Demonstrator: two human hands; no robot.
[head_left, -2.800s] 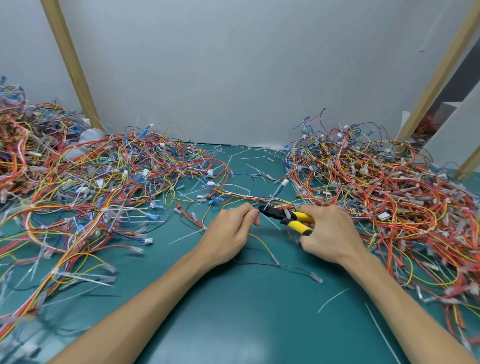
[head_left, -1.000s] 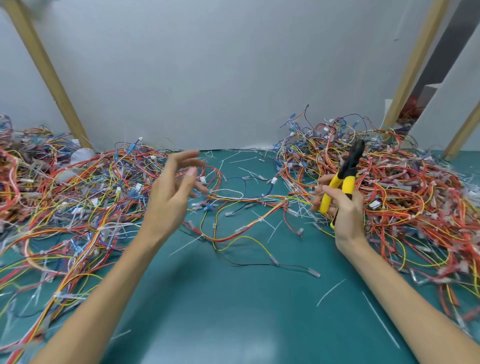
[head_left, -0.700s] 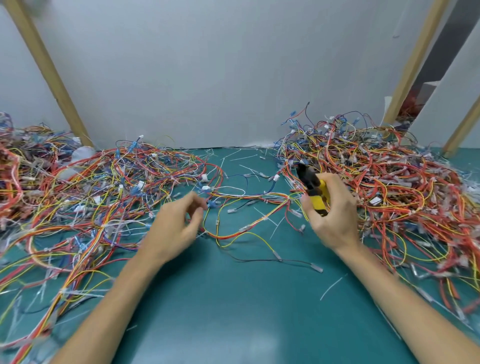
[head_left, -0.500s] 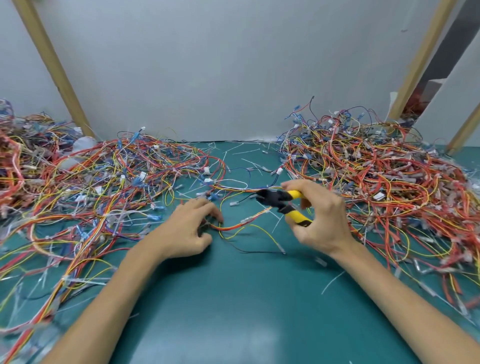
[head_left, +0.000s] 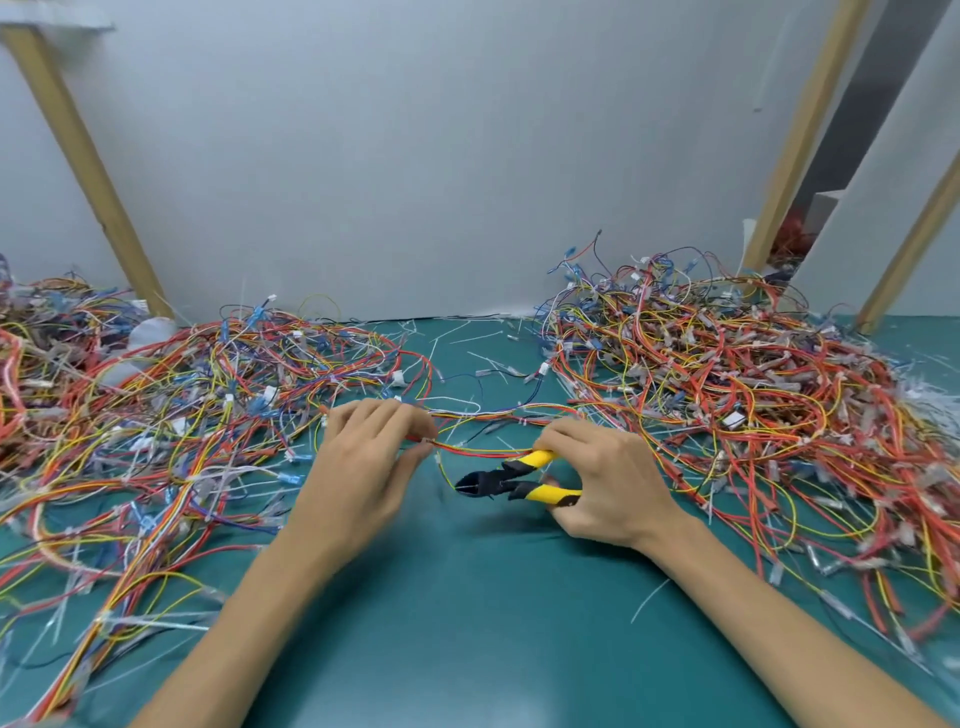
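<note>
My right hand (head_left: 608, 488) grips yellow-and-black cutting pliers (head_left: 511, 479), jaws pointing left, just above the green mat (head_left: 467, 623). My left hand (head_left: 363, 467) pinches a thin bundle of red, orange and yellow wires (head_left: 478, 451) that runs from its fingertips to the right hand. A yellow wire loops down from the bundle close to the pliers' jaws. Whether the jaws touch a wire is unclear.
A large tangle of coloured wires (head_left: 156, 426) covers the mat on the left, another wire heap (head_left: 727, 395) on the right. Cut white cable-tie scraps (head_left: 467, 338) lie near the grey back wall. Wooden struts (head_left: 88, 171) lean at both sides.
My left hand has gone from raised and open to down on the mat, pinching the wire bundle. My right hand has lowered the pliers from upright to level, jaws toward the wires.
</note>
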